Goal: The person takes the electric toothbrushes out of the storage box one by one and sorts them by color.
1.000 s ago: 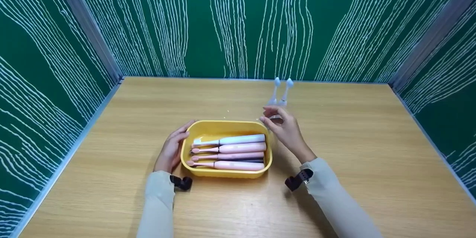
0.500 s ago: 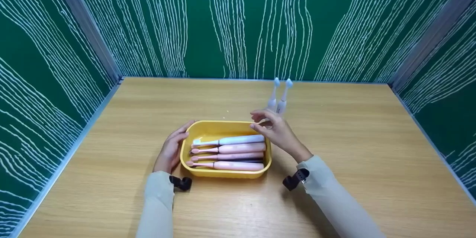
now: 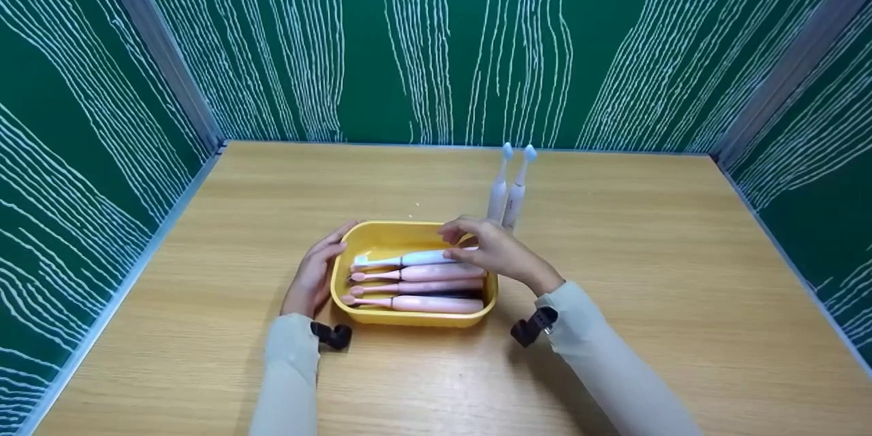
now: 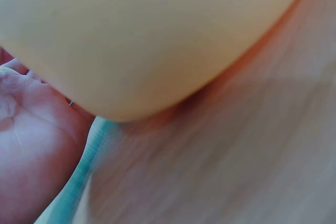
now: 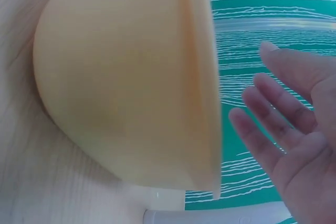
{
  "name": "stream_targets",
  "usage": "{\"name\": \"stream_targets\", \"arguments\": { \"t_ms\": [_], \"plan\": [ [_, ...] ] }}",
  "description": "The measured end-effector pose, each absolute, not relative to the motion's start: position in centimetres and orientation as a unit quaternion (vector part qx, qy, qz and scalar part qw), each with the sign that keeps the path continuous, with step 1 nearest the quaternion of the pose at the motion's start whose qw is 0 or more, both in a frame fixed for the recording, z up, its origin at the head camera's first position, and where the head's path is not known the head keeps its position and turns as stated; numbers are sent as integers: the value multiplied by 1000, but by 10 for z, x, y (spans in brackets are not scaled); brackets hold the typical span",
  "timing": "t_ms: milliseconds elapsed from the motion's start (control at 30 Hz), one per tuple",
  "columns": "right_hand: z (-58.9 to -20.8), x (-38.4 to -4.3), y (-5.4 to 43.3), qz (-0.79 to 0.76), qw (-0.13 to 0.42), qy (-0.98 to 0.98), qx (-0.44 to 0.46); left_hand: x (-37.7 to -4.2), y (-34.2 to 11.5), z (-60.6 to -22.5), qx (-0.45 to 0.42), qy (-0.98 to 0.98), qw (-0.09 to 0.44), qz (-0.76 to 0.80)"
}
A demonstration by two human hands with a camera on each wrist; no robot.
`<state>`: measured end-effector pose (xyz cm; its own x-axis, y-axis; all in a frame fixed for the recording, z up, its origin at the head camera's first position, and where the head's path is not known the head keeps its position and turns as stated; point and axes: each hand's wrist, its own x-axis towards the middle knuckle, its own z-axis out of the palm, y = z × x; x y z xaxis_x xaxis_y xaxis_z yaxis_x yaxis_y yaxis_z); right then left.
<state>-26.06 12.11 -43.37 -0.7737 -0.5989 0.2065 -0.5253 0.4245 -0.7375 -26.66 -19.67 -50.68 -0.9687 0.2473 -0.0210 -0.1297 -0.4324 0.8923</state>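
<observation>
A yellow bin (image 3: 415, 319) sits on the table, with several electric toothbrushes lying side by side in it. A white toothbrush (image 3: 415, 258) is at the back, pink toothbrushes (image 3: 436, 304) are in front, and something dark shows between them. My left hand (image 3: 315, 276) holds the bin's left side, thumb at the rim and fingers along the outside. Over the bin's right back corner hovers my right hand (image 3: 501, 252), its fingers loosely bent and nothing between them; it partly covers the white toothbrush. In the right wrist view those fingers (image 5: 273, 114) are apart from the bin's rim.
Two white electric toothbrushes (image 3: 516, 197) stand upright behind the bin's right back corner, their lower ends hidden by my right hand. Small white specks (image 3: 414, 210) lie on the wooden table (image 3: 327, 184). Green panels (image 3: 463, 48) with white lines close off the back and sides.
My right hand has moved left and toward me, from beside the standing toothbrushes to over the bin, uncovering more of their handles. The left hand and bin stay put.
</observation>
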Motion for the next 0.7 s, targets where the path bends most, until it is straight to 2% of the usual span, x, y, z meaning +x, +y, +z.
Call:
{"name": "stream_targets", "arguments": {
  "t_ms": [200, 700],
  "plan": [
    [-428, -260, 116, -380, 51, 852, -358, -267, -197, -507, 63, 521, 120, 843],
    [-421, -265, 101, -252, 138, 892, -348, -267, -196, -507, 52, 523, 107, 844]
  ]
}}
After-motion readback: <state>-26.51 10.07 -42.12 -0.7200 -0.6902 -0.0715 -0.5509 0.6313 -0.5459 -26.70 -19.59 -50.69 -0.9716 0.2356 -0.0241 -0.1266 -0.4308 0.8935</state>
